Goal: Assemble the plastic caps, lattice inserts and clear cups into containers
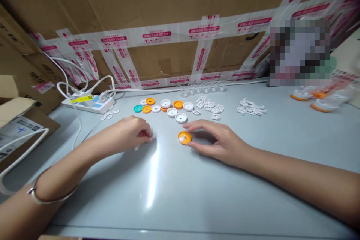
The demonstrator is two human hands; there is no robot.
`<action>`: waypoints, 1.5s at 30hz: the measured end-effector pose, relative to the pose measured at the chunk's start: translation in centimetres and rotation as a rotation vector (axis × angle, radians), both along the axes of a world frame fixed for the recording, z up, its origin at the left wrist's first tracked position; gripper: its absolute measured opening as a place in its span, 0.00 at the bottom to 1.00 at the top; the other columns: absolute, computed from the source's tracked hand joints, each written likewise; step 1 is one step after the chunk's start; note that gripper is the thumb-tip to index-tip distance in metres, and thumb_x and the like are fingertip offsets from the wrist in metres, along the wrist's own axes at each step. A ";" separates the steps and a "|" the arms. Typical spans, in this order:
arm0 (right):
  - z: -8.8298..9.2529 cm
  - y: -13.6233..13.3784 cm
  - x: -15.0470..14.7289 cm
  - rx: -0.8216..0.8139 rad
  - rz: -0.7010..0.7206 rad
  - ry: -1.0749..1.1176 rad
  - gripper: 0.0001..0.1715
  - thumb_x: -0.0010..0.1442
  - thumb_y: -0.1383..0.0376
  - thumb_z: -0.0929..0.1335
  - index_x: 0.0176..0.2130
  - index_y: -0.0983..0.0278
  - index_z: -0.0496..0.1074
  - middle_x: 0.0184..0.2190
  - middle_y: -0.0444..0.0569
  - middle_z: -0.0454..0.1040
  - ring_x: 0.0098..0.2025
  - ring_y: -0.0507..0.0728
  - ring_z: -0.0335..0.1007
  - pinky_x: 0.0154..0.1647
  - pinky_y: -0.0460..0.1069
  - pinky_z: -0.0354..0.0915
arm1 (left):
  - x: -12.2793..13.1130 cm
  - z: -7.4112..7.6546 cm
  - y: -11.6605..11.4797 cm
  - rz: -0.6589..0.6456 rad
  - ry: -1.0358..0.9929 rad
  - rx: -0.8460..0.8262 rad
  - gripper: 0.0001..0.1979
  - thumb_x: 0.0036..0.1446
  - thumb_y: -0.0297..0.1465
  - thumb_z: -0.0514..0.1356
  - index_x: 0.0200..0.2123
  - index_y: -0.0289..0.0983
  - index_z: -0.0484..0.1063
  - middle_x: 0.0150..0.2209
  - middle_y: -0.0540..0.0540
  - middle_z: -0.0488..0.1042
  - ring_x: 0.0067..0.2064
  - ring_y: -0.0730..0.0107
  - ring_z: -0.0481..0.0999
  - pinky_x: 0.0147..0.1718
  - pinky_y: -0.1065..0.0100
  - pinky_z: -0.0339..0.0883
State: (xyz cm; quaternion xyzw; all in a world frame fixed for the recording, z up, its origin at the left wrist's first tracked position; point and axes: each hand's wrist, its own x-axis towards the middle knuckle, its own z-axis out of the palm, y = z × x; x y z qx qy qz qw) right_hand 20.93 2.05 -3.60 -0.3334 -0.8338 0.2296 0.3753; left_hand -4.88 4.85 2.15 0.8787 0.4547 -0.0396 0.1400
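My right hand (222, 140) grips a round orange cap (188, 133) by its edge between thumb and fingers. Inside that cap sits a small white piece (182, 139). To the left, my left hand (133, 133) is closed in a pinch above the table. A small whitish, blurred bit (153, 136) shows at its fingertips, too unclear to name. Another small white piece (136, 148) lies just under this hand. Beyond both hands are several loose round caps, among them an orange cap (150, 101), a teal cap (137, 108) and a white cap (181, 117).
Flat white openwork plastic parts lie in a near pile (216, 108) and a right-hand pile (251, 107). Clear cups (202, 87) line the back. Orange-based clear containers (323, 99) stand far right. A corded power strip (90, 103) and small white discs (109, 113) are left. Cardboard boxes (118, 3) wall the back.
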 end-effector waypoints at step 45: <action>-0.3 1.1 0.8 0.515 0.071 -0.294 0.09 0.60 0.72 0.63 0.39 0.67 0.71 0.32 0.52 0.75 0.34 0.54 0.69 0.34 0.49 0.67 | 4.4 -4.4 -3.5 -0.312 -0.301 0.586 0.10 0.61 0.28 0.53 0.44 0.37 0.71 0.42 0.47 0.77 0.37 0.71 0.75 0.36 0.66 0.55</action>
